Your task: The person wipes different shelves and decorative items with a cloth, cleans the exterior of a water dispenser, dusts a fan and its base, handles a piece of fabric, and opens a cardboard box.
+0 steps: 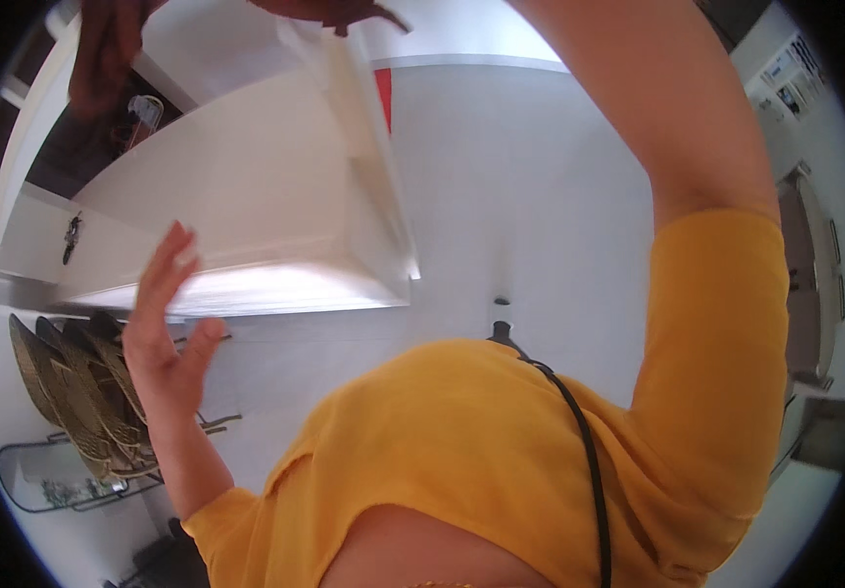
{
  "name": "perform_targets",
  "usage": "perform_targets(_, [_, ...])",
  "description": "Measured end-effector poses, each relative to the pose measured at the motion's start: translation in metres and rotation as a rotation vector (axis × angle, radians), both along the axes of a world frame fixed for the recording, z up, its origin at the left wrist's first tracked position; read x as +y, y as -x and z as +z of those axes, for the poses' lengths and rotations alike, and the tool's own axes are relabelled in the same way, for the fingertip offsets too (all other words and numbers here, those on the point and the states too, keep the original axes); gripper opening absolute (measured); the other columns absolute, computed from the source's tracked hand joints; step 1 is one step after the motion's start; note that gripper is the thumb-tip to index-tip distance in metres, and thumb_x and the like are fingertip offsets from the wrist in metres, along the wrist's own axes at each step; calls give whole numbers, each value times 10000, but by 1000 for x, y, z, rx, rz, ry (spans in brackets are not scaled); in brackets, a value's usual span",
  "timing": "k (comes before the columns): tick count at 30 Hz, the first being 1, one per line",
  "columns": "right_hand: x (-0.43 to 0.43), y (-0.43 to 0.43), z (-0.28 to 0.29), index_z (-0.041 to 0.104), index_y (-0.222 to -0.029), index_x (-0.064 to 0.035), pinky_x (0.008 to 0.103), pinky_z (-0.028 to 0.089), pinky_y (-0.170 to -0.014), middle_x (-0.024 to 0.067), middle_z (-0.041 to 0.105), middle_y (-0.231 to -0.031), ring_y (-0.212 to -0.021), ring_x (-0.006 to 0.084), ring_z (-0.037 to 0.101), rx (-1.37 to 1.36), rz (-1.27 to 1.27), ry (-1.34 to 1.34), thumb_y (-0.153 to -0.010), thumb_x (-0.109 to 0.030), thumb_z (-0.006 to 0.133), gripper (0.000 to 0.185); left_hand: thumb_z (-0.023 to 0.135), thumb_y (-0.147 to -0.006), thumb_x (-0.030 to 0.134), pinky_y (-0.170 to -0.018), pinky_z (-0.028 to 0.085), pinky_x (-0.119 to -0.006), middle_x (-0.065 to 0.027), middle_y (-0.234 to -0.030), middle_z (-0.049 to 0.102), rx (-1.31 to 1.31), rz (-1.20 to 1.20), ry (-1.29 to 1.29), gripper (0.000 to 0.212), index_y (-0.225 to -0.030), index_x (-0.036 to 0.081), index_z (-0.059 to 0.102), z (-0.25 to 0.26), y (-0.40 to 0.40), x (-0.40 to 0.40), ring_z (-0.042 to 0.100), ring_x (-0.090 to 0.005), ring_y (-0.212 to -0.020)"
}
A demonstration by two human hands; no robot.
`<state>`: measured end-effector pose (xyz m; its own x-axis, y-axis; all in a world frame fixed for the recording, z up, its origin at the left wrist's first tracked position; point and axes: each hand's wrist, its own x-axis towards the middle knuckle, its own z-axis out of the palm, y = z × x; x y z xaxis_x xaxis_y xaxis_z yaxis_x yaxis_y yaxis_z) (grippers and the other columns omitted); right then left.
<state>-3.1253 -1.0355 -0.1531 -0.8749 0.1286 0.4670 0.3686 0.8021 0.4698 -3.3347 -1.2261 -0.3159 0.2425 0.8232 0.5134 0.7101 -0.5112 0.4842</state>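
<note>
My left hand (pixel 169 316) is raised at the left, empty, its fingers apart and the thumb held away from them. It touches nothing that I can see. Behind it is the near edge of a large off-white counter or table (pixel 246 184). My right hand is out of view; the bare right forearm (pixel 657 88) reaches up past the top edge. A dark reddish-brown object (pixel 305 9) is cut off at the top, with a thin pointed part sticking out. A second dark brown object (pixel 106 59), blurred, hangs down at the upper left.
Several woven-backed chairs (pixel 77 382) stand close together at the left, near a dark-framed mirror (pixel 62 474). A small dark figurine (pixel 71 237) is by the counter's left end. A black cable (pixel 587 441) runs down my yellow top. An upholstered seat (pixel 808 294) stands far right.
</note>
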Motion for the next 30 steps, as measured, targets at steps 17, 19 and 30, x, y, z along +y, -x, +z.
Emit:
perform_targets(17, [181, -79, -57, 604, -967, -50, 404, 472, -726, 106, 627, -884, -830, 278, 584, 853, 565, 1440, -767, -135, 580, 219, 481, -815, 640, -1112, 147, -429, -185, -1491, 141, -534, 394, -382, 947, -1453, 66, 81, -17, -159, 152, 168, -309, -1378])
perform_targets(19, [205, -98, -49, 576, -1048, -37, 392, 482, -740, 115, 628, -925, -856, 268, 588, 917, 875, 2387, -825, -246, 560, 306, 507, -802, 642, -1110, 155, -427, -180, -1493, 136, -493, 391, -421, 980, -1448, 44, 77, -10, -166, 156, 156, -311, -1381])
perform_targets(30, [196, 57, -79, 599, -1054, -31, 279, 466, -745, 56, 625, -934, -826, 95, 558, 349, 1550, 2298, -866, -387, 563, 404, 576, -809, 571, -1074, 250, -421, -139, -1446, 271, -707, 630, -566, 901, -1405, 5, 205, -31, -174, 184, 287, -276, -1324])
